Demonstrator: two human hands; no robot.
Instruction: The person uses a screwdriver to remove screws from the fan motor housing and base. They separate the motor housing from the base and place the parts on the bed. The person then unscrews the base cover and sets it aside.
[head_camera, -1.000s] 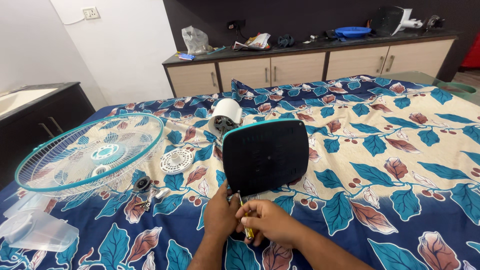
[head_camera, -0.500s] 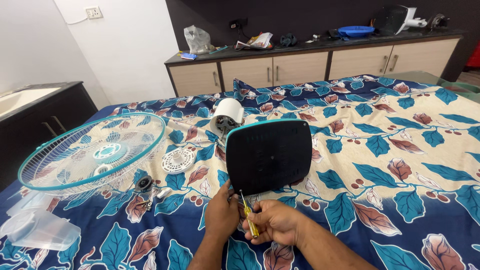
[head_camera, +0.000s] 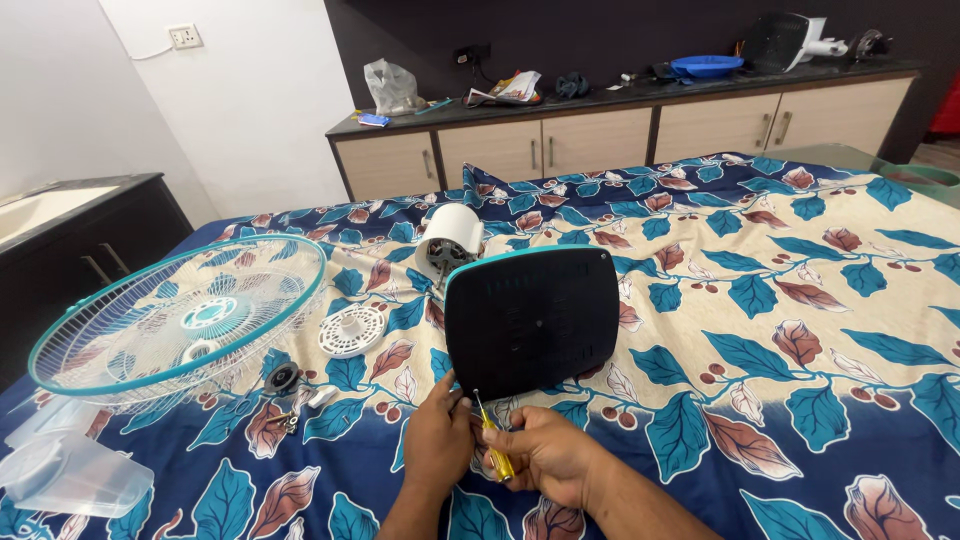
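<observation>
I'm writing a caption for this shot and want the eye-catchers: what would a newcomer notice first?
The dark square plastic fan base with a teal rim stands tilted at the centre of the leaf-patterned blue and cream bedsheet. Just below it, the right hand holds a yellow-handled screwdriver, with the left hand beside it. To the left lies a round teal-rimmed wire fan guard.

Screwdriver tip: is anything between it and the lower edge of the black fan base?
Nothing visible. The screwdriver, held in the right hand, points up at the black fan base; the left hand sits beside it, not across.
</observation>
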